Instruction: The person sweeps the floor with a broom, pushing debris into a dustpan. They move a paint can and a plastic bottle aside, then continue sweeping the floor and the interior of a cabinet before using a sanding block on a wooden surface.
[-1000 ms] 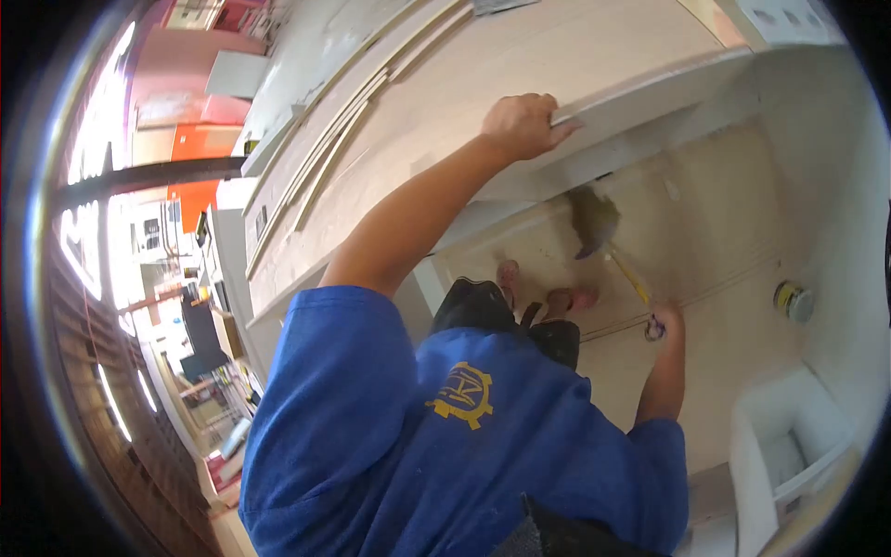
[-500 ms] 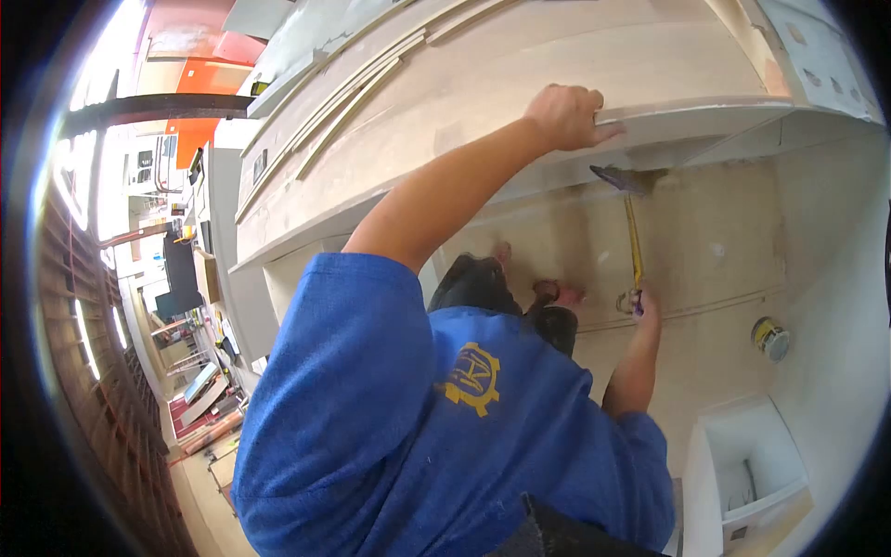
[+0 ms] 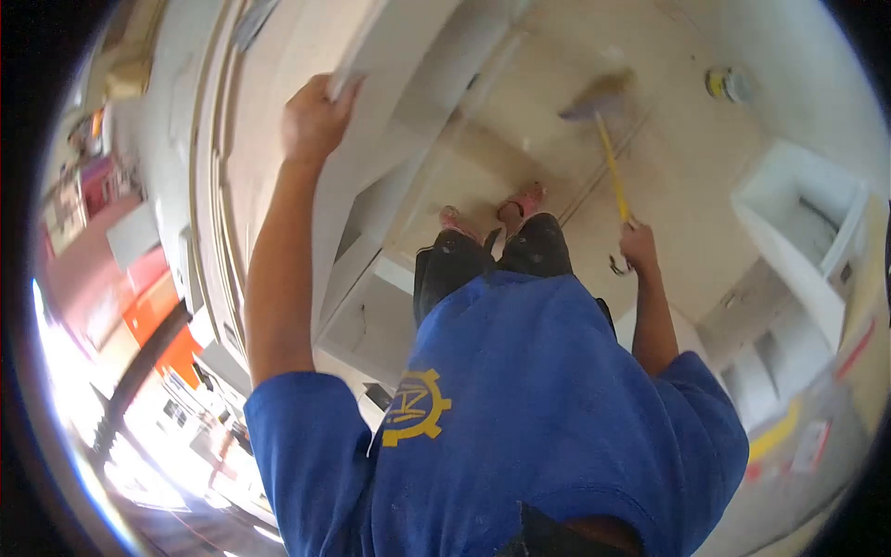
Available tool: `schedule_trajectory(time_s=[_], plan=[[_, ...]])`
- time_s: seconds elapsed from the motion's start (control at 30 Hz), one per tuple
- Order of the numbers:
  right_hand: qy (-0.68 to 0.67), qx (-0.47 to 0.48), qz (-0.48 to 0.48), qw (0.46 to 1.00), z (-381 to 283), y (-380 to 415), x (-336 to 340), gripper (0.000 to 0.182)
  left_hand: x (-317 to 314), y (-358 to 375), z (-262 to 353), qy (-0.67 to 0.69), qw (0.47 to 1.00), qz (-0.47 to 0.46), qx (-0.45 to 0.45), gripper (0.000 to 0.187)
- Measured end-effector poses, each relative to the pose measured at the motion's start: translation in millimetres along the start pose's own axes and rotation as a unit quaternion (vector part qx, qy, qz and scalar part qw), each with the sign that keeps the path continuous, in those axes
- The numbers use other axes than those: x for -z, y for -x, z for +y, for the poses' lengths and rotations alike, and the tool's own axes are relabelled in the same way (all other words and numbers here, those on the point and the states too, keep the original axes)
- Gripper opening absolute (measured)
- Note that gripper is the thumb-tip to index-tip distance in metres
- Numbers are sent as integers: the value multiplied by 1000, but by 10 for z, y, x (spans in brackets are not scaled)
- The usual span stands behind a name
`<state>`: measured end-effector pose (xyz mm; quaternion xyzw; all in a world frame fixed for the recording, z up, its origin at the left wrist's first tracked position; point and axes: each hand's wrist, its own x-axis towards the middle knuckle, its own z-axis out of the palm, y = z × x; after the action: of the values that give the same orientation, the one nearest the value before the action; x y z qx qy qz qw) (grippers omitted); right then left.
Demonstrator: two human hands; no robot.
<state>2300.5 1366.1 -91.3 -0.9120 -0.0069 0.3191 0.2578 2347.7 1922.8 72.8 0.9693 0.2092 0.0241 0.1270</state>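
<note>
My right hand (image 3: 639, 247) is closed round the upper end of a broom's yellow handle (image 3: 613, 172). A dark hook or loop hangs beside that hand. The broom head (image 3: 596, 100), with dark, motion-blurred bristles, is down on the floor beyond my feet. My left hand (image 3: 317, 119) grips the edge of a long pale work surface (image 3: 264, 121), its thumb over the edge. Blur partly smears its fingers.
A tin with a yellow label (image 3: 727, 85) stands on the floor at the upper right. A white open box cabinet (image 3: 794, 200) is right of my arm. Thin wooden strips (image 3: 215, 176) lie along the work surface. My feet (image 3: 520, 204) are on the pale floor (image 3: 548, 153).
My view has turned, so the work surface now lies to the left and the floor shows more. The broom is still in my right hand; my left hand stays at the surface edge.
</note>
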Motion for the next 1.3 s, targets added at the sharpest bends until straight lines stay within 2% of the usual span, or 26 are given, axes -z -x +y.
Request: schedule_trajectory(time_s=[0.03,0.1,0.13,0.17,0.2,0.23,0.27,0.37,0.4,0.43,0.47,0.5,0.53,0.57,0.6,0.63,0.67,0.73,0.8,0.87,0.9,1.0,1.1,1.13,1.2,1.3], plan=[[-14,24,20,999,57,-216,-186,27,58,-5,87,-23,1000,-3,17,40],[-87,-15,-4,996,-469,-733,-340,32,71,-42,135,-35,999,14,9,41],[-111,-147,-102,978,-629,-1072,-427,34,15,-36,63,-52,998,20,-12,41],[-157,-169,-80,970,-964,-1283,-370,34,30,-43,84,-42,999,-1,7,40],[-187,-184,-139,955,-965,-1646,-513,32,36,-35,92,-33,999,-15,30,39],[-248,-219,-151,932,-971,-1898,-574,29,-5,-24,68,-4,1000,25,-17,39],[-310,-256,-161,901,-899,-2010,-604,28,-5,-52,57,-26,999,12,-15,40],[-417,-240,-106,870,-98,-1845,-442,27,-43,-8,102,-39,999,-14,2,42],[-253,-290,-132,913,118,-1664,-250,27,-104,13,94,-14,1000,-10,6,43],[-205,-220,-78,950,647,-1395,-317,31,-77,7,56,4,1000,6,11,44],[-221,-229,-65,946,758,-1032,-144,34,-52,47,42,-131,987,-39,88,46],[-237,-238,-51,941,858,-650,38,38,-40,56,-32,-110,986,-64,105,47],[-178,-283,-41,942,1060,-495,37,40,-78,44,-100,-122,991,-23,57,45],[-145,-212,-10,966,1796,-390,-289,42,-113,30,-107,-46,998,42,26,46],[185,-4,31,982,2821,-365,-723,41,58,27,134,-38,998,25,35,48],[23,-268,-60,961,2525,-158,-518,43,185,-4,304,-67,993,-36,91,50],[120,-179,-7,976,2395,65,-438,43,199,-1,318,-57,994,-31,91,51],[-52,-319,94,942,2004,268,-295,27,147,-3,302,-40,996,-21,81,52],[-118,-192,27,974,2871,291,-755,21,236,11,373,-49,993,-51,97,54],[-354,-352,78,863,1831,700,-337,16,348,83,354,-38,993,-61,98,55],[-381,-376,47,844,1599,792,-246,17,322,75,287,-40,993,-64,88,55],[-411,-376,-31,830,1348,941,-205,18,260,35,242,-71,995,-58,33,55],[-458,-380,15,803,873,1042,-142,20,419,74,337,7,993,-104,57,56],[-466,-381,21,798,676,1072,-126,21,404,70,271,10,997,-78,24,56],[-380,-327,33,865,272,1169,-81,20,290,69,163,4,999,-39,-26,57],[-321,-263,47,909,-20,977,-207,20,370,33,102,-3,993,-119,-3,55]])
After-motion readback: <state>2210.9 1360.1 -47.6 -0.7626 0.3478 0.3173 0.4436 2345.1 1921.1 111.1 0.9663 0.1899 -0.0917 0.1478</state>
